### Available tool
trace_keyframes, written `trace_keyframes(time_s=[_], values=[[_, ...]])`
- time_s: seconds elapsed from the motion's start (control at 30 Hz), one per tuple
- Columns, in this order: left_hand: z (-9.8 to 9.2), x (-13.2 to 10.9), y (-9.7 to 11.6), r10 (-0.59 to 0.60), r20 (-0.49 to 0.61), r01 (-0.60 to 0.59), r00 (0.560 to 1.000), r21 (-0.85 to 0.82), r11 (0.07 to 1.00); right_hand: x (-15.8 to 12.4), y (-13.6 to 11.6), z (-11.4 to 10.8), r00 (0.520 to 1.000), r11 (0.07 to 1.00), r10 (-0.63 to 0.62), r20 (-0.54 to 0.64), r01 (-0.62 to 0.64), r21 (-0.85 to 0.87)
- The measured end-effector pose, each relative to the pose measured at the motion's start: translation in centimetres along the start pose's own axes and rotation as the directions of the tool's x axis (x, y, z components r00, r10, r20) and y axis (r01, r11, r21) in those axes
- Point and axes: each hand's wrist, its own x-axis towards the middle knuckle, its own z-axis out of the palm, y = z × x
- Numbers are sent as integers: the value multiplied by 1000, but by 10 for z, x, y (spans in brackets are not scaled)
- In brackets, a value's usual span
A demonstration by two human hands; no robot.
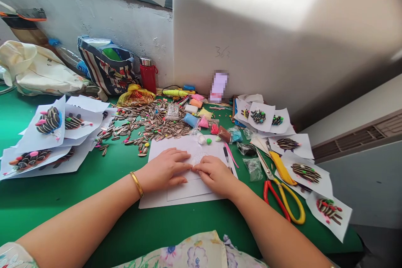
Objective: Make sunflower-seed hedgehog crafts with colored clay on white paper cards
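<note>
My left hand (169, 170), with a gold bangle at the wrist, lies on white paper sheets (153, 201), its fingers stretched out to the right. Close beside it, my right hand (216, 176) is curled over the smaller top sheet, thumb and forefinger drawn together. Whatever sits between those fingertips is hidden. A faint round pattern shows on the paper just above the right hand. To the right of that hand lie a black pen (226, 155) and a thin pink tool (231, 155). Small lumps of white and green clay (209, 141) rest at the sheet's top edge.
Sunflower seeds (160, 119) spread behind the paper, beside coloured clay packets (191, 120). Scissors (284, 199) and a yellow utility knife (281, 167) lie right. Seed-decorated cards (306, 171) line the right edge; more cards (40, 130) stand left. A red flask (148, 76) stands behind.
</note>
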Motion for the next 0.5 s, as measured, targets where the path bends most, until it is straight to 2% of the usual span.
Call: trace_keyframes(time_s=[0.5], values=[[-1,1,-1,-27,11,27,1000,-37,999,0,-2,1,999,999,-41,-13,41,30]])
